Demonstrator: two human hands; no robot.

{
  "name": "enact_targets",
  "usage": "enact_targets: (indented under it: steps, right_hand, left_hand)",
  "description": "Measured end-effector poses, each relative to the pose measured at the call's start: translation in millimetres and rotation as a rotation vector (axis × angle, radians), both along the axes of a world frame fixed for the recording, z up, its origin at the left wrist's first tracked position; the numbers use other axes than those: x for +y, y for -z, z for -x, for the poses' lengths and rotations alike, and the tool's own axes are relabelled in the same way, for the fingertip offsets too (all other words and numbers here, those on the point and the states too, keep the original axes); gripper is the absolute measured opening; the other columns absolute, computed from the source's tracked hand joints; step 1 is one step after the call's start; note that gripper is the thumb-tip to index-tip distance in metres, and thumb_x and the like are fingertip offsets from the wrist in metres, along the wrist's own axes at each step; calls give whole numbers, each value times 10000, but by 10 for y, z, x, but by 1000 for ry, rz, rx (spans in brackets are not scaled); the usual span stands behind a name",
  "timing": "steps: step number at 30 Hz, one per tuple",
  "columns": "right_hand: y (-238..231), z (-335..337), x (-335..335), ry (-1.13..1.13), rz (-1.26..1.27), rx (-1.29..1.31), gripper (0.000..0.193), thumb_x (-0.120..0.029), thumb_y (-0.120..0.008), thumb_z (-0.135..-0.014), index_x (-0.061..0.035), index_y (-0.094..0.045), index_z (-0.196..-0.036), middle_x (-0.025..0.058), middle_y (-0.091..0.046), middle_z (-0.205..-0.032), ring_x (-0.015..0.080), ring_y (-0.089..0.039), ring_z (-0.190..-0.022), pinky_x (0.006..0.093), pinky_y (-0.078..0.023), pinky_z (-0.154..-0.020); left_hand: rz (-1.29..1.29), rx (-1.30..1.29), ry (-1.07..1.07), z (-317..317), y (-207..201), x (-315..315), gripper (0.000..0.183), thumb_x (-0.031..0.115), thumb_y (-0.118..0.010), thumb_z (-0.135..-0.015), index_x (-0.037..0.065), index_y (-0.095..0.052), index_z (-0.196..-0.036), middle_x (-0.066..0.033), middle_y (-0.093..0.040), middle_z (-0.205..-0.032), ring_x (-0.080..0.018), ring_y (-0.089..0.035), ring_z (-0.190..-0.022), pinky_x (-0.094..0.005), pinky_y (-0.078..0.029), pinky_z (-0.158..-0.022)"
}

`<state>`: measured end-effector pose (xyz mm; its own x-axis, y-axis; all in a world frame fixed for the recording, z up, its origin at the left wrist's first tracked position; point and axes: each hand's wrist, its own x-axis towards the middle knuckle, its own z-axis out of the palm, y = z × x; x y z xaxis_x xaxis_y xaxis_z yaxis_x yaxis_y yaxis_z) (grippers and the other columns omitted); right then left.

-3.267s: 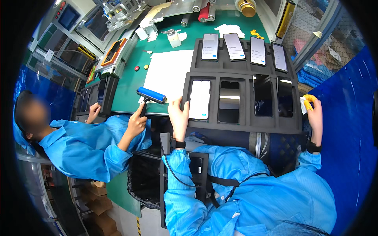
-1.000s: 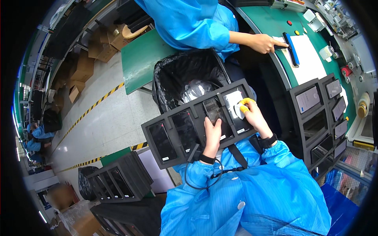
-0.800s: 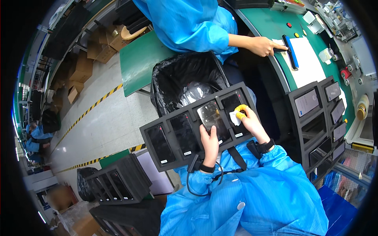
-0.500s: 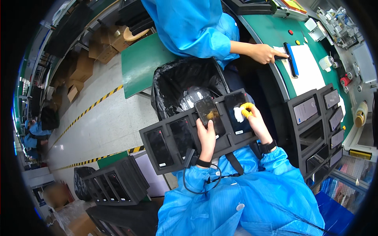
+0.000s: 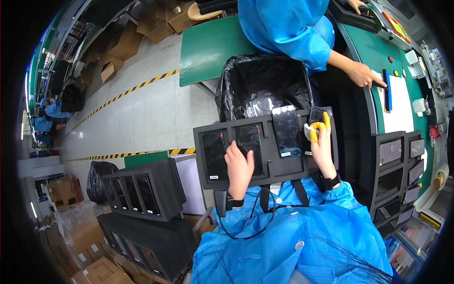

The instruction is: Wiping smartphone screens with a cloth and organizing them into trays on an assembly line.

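Note:
A black foam tray [image 5: 266, 181] with several dark smartphones in its slots lies across my lap. My left hand [image 5: 240, 165] rests on the second phone from the left [image 5: 248, 137], thumb apart from the fingers; no firm hold shows. My right hand [image 5: 323, 150], with yellow finger cots on its fingertips, pinches a small white cloth [image 5: 307, 128] over the rightmost phone [image 5: 321, 112], which the hand partly hides. Between my hands, the third phone [image 5: 285, 132] sits askew, its far end over the tray's rim. The leftmost phone [image 5: 214, 154] lies flat in its slot.
A black-lined bin [image 5: 231, 85] stands just beyond the tray. Another person's hand [image 5: 362, 74] touches a blue-and-black bar [image 5: 387, 90] on the green bench [image 5: 362, 42]. Stacked phone trays stand at right [image 5: 376, 175] and lower left [image 5: 165, 189].
My left hand has left the third phone, now set down askew, and moved to the second one. My right hand and cloth have shifted toward the rightmost phone's far end. The view has swung left.

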<state>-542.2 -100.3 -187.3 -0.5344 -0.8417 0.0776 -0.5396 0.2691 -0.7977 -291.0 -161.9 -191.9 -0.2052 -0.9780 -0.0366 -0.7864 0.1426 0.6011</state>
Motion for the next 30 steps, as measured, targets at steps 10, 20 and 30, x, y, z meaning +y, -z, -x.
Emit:
enact_targets:
  steps: [10, 20, 30]
  right_hand:
    - [159, 53, 209, 96, -131, 118, 262, 29, -510, -867, 67, -514, -1126, 275, -367, -1395, 422, -409, -1242, 423, -340, -1048]
    - [366, 260, 108, 92, 152, -26, 154, -31, -555, -904, -3, -574, -1054, 163, -467, -1337, 307, -474, -1188, 342, -367, -1008]
    - [376, 343, 4, 31, 197, -90, 208, -39, -542, -933, -14, -561, -1138, 116, -500, -1325, 238, -506, -1148, 312, -381, -998]
  left_hand:
    - [-28, -283, -157, 367, 80, 41, 901, 366, -777, -672, -11, -351, -1371, -204, -413, -1233, -385, -422, -1124, -519, -423, -869]
    - [160, -10, -207, 488, -158, -250, 869, 283, -810, -624, 14, -381, -1330, -203, -437, -1202, -405, -462, -1081, -510, -440, -871]
    - [224, -385, -348, -357, 22, -250, 712, 329, -744, -734, -67, -446, -1246, -198, -489, -1158, -367, -492, -1028, -448, -422, -903]
